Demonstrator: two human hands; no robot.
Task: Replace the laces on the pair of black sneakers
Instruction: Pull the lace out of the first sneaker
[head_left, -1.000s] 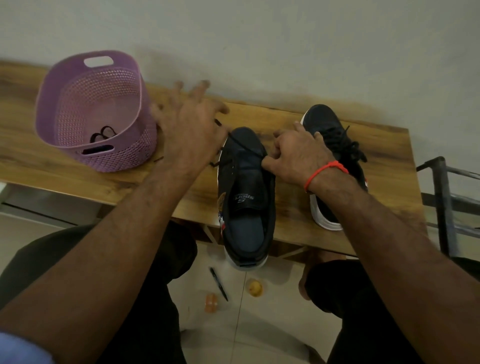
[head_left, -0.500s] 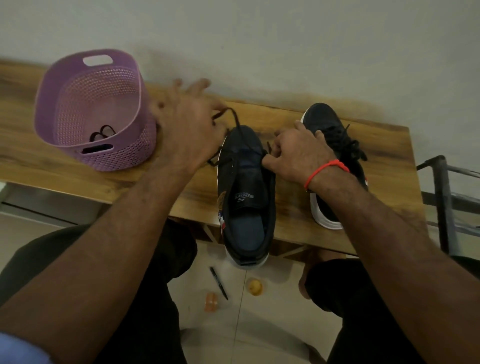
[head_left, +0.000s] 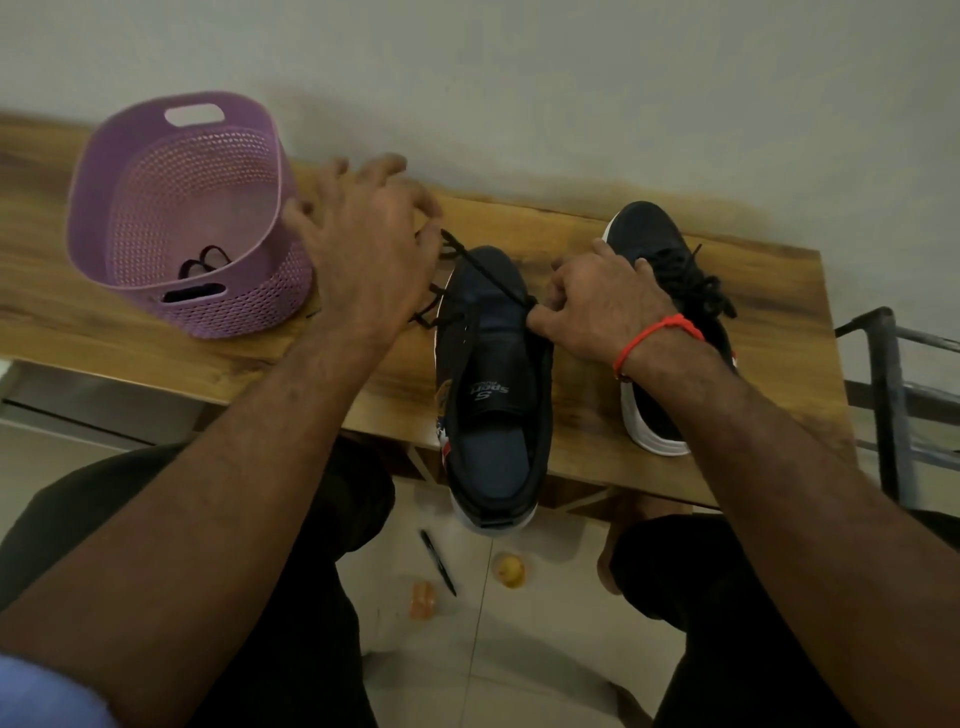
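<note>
Two hands: left hand (head_left: 363, 249) pinches thin black lace (head_left: 488, 273); right hand (head_left: 597, 306) grips sneaker (head_left: 493, 384) edge.

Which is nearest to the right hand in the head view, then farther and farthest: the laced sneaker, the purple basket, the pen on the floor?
From the right hand:
1. Laced sneaker, right beneath it.
2. Pen, on the floor below.
3. Purple basket, far left.

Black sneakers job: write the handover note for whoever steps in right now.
Left hand: pulls a black lace taut, exact grip hidden.
Right hand: pinches the lace at the near black sneaker.
Far black sneaker: laced, on the wooden bench.
Purple perforated plastic basket: dark lace inside.
Done: lowest eyelets started. Left: remaining eyelets, tying.
</note>
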